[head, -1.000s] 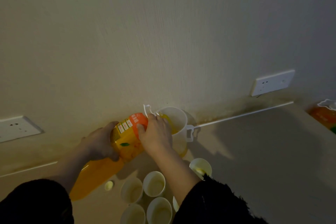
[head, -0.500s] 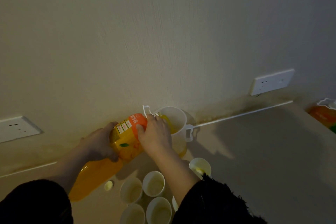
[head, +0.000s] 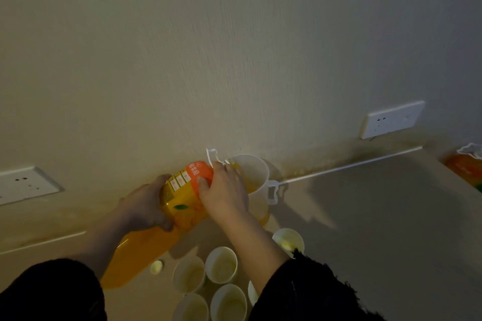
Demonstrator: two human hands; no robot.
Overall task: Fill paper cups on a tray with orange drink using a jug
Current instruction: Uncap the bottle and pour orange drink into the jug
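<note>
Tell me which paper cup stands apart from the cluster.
The lone cup furthest right, just below the jug; the other cups bunch together left of it.

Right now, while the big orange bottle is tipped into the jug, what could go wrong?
1. The bottle looks heavy and fairly full; drink could gush and splash over the jug.
2. The left hand and right hand both grip the bottle, so nothing steadies the jug; a nudge might tip it.
3. The right sleeve hangs over the paper cups and could knock one.

surface: beige counter | on it: white jug | paper cups | small cap
</note>
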